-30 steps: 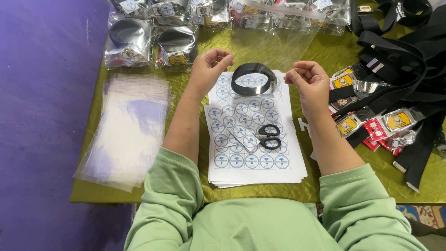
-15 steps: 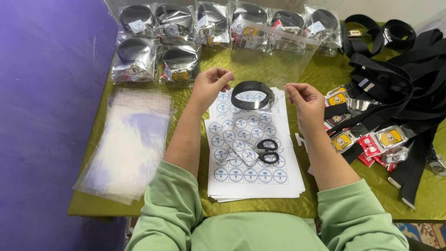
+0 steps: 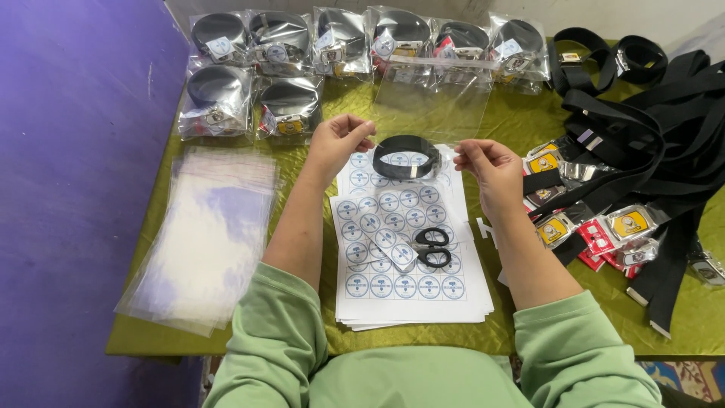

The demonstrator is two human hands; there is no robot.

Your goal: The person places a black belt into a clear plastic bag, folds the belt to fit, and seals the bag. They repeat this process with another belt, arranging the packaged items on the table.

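My left hand (image 3: 337, 143) and my right hand (image 3: 487, 165) each pinch a near corner of a clear plastic bag (image 3: 434, 94), which is held up and stretches away from me over the green table. A coiled black belt (image 3: 406, 156) lies between my hands on a stack of white sheets printed with round blue stickers (image 3: 404, 249). Small black scissors (image 3: 432, 247) rest on the sheets, closer to me.
Several bagged coiled belts (image 3: 287, 106) line the far edge. A pile of empty clear bags (image 3: 208, 234) lies at the left. Loose black belts (image 3: 642, 136) and belts with buckles and red-and-yellow tags (image 3: 604, 227) cover the right side. A purple floor (image 3: 68, 189) lies at the left.
The view has tilted, so the far row of bagged belts shows fully. My hands stay up at the bag's corners, with the right hand slightly lower than before.
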